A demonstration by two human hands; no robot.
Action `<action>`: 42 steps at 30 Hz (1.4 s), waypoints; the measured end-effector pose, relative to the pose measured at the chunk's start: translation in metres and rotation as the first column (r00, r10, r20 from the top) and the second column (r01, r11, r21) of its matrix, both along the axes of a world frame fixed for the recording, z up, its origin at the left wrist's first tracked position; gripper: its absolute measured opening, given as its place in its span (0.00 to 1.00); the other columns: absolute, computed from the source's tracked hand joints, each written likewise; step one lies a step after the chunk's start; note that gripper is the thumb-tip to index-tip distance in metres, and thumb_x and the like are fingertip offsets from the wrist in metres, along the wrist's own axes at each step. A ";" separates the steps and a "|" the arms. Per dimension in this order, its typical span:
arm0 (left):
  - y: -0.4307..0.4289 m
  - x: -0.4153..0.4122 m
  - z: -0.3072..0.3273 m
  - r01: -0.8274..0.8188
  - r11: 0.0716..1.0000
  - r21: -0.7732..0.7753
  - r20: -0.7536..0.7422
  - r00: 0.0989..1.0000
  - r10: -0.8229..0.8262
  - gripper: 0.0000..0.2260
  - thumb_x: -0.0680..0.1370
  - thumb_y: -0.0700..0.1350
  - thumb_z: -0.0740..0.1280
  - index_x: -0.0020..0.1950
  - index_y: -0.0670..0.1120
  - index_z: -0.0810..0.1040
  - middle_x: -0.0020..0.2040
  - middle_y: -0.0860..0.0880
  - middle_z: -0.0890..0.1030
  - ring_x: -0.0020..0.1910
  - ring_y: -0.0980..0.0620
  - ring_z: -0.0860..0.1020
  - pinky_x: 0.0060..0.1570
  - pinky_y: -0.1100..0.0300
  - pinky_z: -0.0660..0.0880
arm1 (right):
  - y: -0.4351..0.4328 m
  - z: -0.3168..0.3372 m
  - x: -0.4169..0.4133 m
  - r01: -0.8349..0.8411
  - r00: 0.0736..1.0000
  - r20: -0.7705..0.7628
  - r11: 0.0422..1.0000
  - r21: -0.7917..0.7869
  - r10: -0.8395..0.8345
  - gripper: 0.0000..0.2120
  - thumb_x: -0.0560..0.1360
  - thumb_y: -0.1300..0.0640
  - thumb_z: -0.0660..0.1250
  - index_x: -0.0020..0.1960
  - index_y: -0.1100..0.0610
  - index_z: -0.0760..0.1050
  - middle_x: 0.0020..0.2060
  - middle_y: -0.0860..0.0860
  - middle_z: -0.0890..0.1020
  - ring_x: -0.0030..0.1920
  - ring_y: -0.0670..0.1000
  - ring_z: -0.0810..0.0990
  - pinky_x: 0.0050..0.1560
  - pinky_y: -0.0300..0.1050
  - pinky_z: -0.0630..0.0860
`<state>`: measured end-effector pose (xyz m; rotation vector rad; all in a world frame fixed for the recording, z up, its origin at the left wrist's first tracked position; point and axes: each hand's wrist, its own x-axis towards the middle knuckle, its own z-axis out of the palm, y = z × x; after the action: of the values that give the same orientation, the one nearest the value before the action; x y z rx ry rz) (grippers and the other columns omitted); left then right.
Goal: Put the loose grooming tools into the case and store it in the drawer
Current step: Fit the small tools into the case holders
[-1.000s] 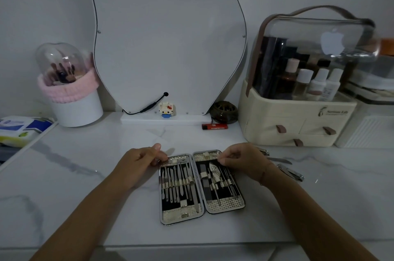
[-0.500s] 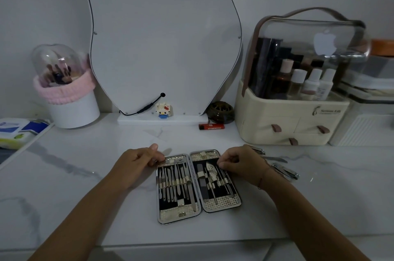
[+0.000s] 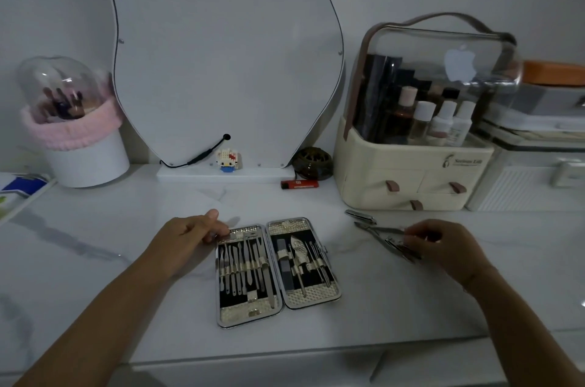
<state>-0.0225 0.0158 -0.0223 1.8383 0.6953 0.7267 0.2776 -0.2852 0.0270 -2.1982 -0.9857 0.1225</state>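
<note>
An open grooming case [image 3: 278,301] lies flat on the marble top, with several steel tools strapped into both halves. My left hand [image 3: 190,234] holds the case's upper left corner with curled fingers. To the right of the case lie loose steel tools: a small clipper [image 3: 361,216], a nipper [image 3: 376,229] and a larger clipper [image 3: 397,249]. My right hand [image 3: 443,244] sits over these tools, and its fingertips pinch the nipper's handle end. A cream organiser with three small drawers [image 3: 437,189] stands behind the loose tools.
A tall mirror panel [image 3: 221,54] on a white base stands at the back centre, with a toy figure [image 3: 228,160], a dark round dish [image 3: 311,162] and a red lighter [image 3: 299,184] near it. A white brush pot [image 3: 85,159] stands far left. White storage boxes [image 3: 538,171] sit far right.
My right hand has left the right half of the case and moved right onto the loose tools. The left hand keeps its hold on the case corner.
</note>
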 end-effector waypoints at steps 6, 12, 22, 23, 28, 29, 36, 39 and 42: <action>-0.005 0.001 0.003 -0.011 1.000 0.005 0.020 1.000 0.011 0.21 0.72 0.66 0.61 0.38 0.54 0.86 0.36 0.58 0.83 0.44 0.51 0.78 0.53 0.55 0.71 | 0.005 -0.007 -0.006 -0.082 0.996 0.038 0.995 -0.055 0.084 0.05 0.69 0.54 0.71 0.42 0.44 0.77 0.40 0.48 0.77 0.39 0.46 0.74 0.37 0.33 0.67; -0.003 -0.001 0.001 -0.012 1.000 0.011 0.001 1.000 0.012 0.24 0.69 0.70 0.61 0.40 0.53 0.86 0.41 0.52 0.84 0.48 0.48 0.80 0.60 0.50 0.71 | 0.016 -0.007 -0.004 -0.086 0.996 0.024 0.991 -0.104 0.089 0.06 0.68 0.52 0.73 0.36 0.47 0.77 0.39 0.47 0.77 0.39 0.45 0.74 0.37 0.34 0.67; -0.005 -0.003 0.005 -0.021 1.000 0.016 -0.018 1.000 0.022 0.22 0.73 0.67 0.61 0.40 0.53 0.86 0.43 0.50 0.85 0.48 0.49 0.79 0.61 0.49 0.72 | 0.017 -0.009 -0.008 -0.072 0.997 0.030 0.997 -0.030 0.073 0.06 0.66 0.54 0.74 0.37 0.52 0.77 0.39 0.51 0.79 0.40 0.48 0.75 0.38 0.35 0.70; -0.006 -0.002 0.006 -0.025 1.000 0.011 -0.011 1.000 0.025 0.23 0.71 0.69 0.61 0.40 0.53 0.86 0.42 0.50 0.85 0.47 0.50 0.79 0.60 0.50 0.72 | 0.017 -0.009 -0.009 -0.070 0.997 0.036 0.997 -0.019 0.071 0.06 0.66 0.54 0.74 0.36 0.52 0.77 0.39 0.50 0.78 0.40 0.48 0.75 0.38 0.36 0.69; -0.010 -0.003 0.010 -0.024 0.999 -0.023 0.000 1.000 0.024 0.24 0.68 0.71 0.61 0.39 0.54 0.86 0.38 0.49 0.81 0.42 0.53 0.77 0.56 0.52 0.72 | 0.017 -0.009 -0.012 -0.028 1.000 0.014 0.999 0.039 0.028 0.05 0.66 0.53 0.74 0.37 0.52 0.78 0.37 0.51 0.79 0.39 0.48 0.75 0.39 0.38 0.69; -0.012 -0.002 0.011 -0.028 0.999 -0.026 0.008 1.000 0.028 0.22 0.71 0.68 0.62 0.39 0.53 0.86 0.39 0.48 0.81 0.41 0.53 0.77 0.56 0.52 0.72 | 0.017 -0.009 -0.012 -0.024 1.000 0.016 0.999 0.049 0.023 0.05 0.67 0.54 0.74 0.37 0.52 0.78 0.36 0.51 0.80 0.38 0.48 0.75 0.38 0.37 0.69; -0.018 -0.004 0.017 -0.046 0.998 -0.052 0.005 0.999 0.046 0.26 0.67 0.72 0.63 0.39 0.52 0.86 0.38 0.46 0.80 0.40 0.52 0.76 0.54 0.52 0.72 | 0.021 -0.008 -0.013 -0.021 0.997 -0.074 0.980 0.198 0.036 0.05 0.68 0.59 0.73 0.36 0.53 0.78 0.31 0.49 0.80 0.32 0.44 0.76 0.37 0.36 0.70; -0.018 -0.006 0.019 -0.072 0.997 -0.003 -0.030 0.997 0.072 0.19 0.73 0.64 0.62 0.39 0.53 0.86 0.35 0.49 0.80 0.40 0.50 0.77 0.53 0.50 0.73 | 0.024 -0.003 -0.017 0.033 0.983 -0.179 0.933 0.358 0.034 0.04 0.68 0.63 0.72 0.37 0.56 0.78 0.26 0.46 0.79 0.26 0.40 0.75 0.33 0.32 0.73; -0.026 -0.006 0.026 -0.135 0.991 0.017 -0.016 0.991 0.136 0.17 0.74 0.62 0.64 0.40 0.52 0.85 0.36 0.51 0.82 0.42 0.50 0.79 0.50 0.53 0.75 | 0.032 0.009 -0.036 0.076 0.958 -0.276 0.867 0.493 0.073 0.06 0.70 0.64 0.71 0.41 0.54 0.78 0.26 0.47 0.80 0.25 0.40 0.75 0.29 0.28 0.73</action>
<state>-0.0283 -0.0099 0.0040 1.8266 0.8345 0.8070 0.2411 -0.2536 0.0365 -1.6459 -0.7487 0.1592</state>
